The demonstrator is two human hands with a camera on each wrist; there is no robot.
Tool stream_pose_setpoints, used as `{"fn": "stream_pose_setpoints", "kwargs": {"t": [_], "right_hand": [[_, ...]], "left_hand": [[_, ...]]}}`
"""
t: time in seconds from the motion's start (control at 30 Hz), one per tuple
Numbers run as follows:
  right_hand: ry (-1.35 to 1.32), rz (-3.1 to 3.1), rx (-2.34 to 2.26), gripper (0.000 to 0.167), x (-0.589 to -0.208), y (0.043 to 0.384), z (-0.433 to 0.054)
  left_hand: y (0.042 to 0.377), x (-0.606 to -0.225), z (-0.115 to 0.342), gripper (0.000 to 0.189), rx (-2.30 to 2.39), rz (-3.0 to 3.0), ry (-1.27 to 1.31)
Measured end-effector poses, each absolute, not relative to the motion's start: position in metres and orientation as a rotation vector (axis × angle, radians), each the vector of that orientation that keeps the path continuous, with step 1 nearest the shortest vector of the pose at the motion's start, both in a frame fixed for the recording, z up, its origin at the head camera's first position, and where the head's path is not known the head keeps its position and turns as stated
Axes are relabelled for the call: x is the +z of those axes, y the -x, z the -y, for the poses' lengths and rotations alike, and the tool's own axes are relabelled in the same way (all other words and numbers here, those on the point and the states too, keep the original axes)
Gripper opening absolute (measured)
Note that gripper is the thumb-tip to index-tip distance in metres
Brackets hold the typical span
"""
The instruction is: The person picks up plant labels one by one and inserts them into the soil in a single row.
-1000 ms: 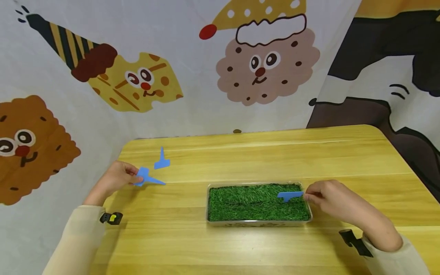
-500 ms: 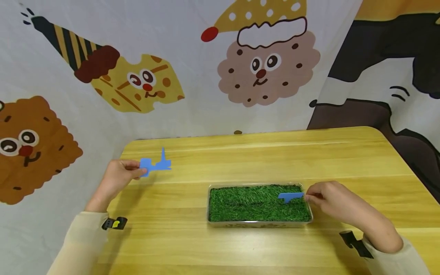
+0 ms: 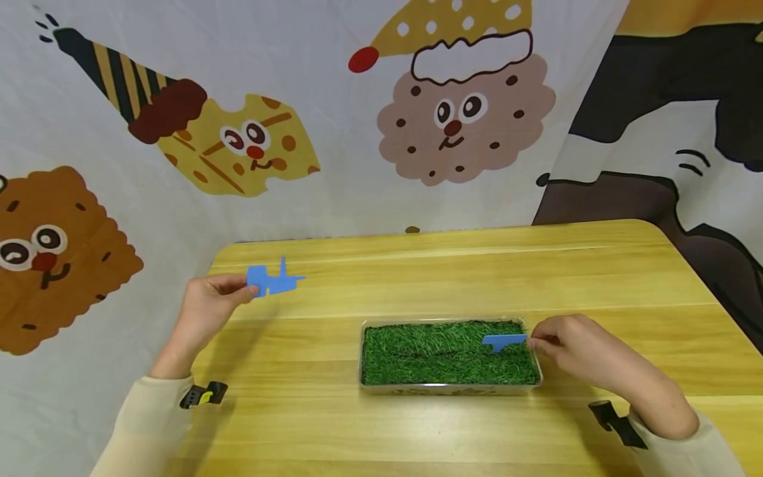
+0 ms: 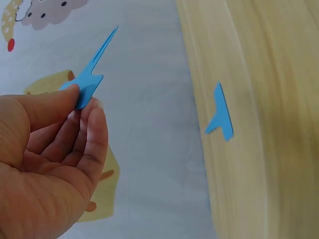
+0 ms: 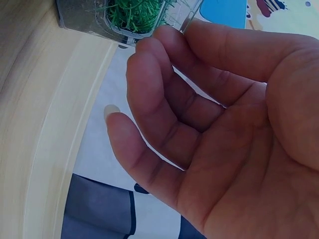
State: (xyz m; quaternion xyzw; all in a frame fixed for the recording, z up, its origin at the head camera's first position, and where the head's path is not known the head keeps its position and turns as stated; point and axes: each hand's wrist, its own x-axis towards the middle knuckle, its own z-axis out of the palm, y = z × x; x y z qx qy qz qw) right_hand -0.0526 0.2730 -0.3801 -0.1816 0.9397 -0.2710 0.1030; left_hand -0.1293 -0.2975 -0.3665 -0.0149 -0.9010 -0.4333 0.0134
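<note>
My left hand [image 3: 205, 308] pinches a blue T-shaped plant label [image 4: 88, 85] by its wide head between thumb and fingers, its thin spike pointing away. In the head view this label overlaps a second blue plant label [image 4: 223, 114], which lies flat on the table near the far left corner. At the right end of a clear plastic tray [image 3: 447, 385] filled with green grass [image 3: 429, 351], my right hand [image 3: 578, 348] pinches a third blue plant label [image 3: 503, 340]. That label stands over the grass with its head uppermost, its lower part hidden among the blades.
The tray stands on a light wooden table [image 3: 334, 430], right of its middle. Behind the table hangs a pale cloth [image 3: 346, 192] printed with cartoon biscuits and cheese. A dark strap mount [image 3: 204, 395] sits at my left wrist and another [image 3: 616, 423] at my right.
My left hand has moved up and slightly right with its plant label, from lower left of the label on the table to overlapping it in view. My right hand has stayed in place.
</note>
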Motion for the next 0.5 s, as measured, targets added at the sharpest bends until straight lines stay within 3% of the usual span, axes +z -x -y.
{"fn": "stream_pose_setpoints", "kwargs": {"t": [0.5], "right_hand": [[0.52,-2.77,-0.784,0.01,-0.383,0.053,-0.274]], "left_hand": [[0.12,-0.354,0.263,0.032,-1.456,2.581,0.117]]}}
